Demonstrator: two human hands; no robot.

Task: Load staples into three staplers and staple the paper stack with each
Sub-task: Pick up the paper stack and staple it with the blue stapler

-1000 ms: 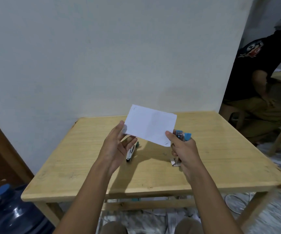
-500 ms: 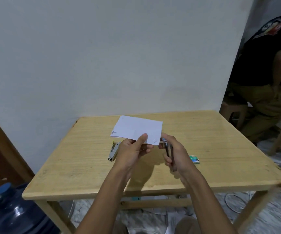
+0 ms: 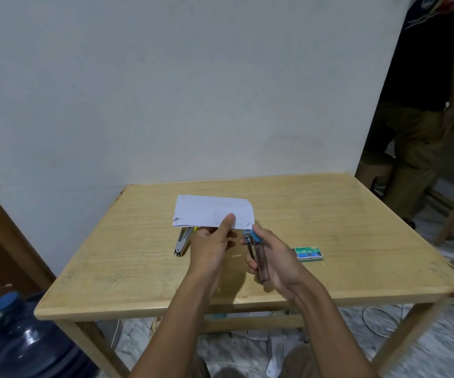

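Two grips: left hand (image 3: 211,248) pinches flat paper stack (image 3: 209,211), right hand (image 3: 279,259) clasps metal stapler (image 3: 256,253).

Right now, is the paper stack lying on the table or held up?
Held up: the left hand pinches the paper stack at its near edge, and it covers the end of the stapler on the table.
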